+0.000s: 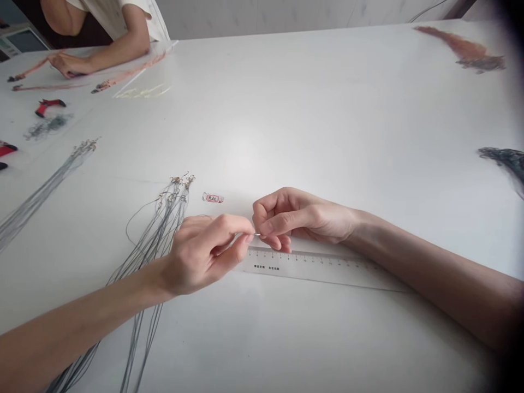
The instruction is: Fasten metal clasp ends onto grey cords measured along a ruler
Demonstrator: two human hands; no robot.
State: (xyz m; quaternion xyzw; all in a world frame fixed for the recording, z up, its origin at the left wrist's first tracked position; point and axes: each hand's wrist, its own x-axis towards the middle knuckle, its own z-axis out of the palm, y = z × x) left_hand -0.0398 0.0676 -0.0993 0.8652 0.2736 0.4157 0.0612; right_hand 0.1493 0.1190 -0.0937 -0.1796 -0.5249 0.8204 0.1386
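Near the middle, my left hand point(208, 248) pinches a thin silvery piece point(257, 234) between thumb and forefinger. Facing it, my right hand point(290, 218) is closed in a pinch on the other end of the same piece, its fingertips almost touching the left ones. Most of the piece is hidden by the fingers, so its kind is unclear. Below both hands lies a clear ruler point(311, 270), partly covered by my right forearm. A bundle of grey lines with small fishing hooks point(176, 188) at their ends runs under my left forearm.
A small red-and-white wrapper point(213, 198) lies beyond my left hand. Another hooked line bundle point(53, 185) is at left, with red-handled pliers point(49, 107) and tangled line point(49, 125). A co-worker's hand point(69, 64) rests among orange strands. Orange point(466, 46) and dark bundles point(505, 161) lie right.
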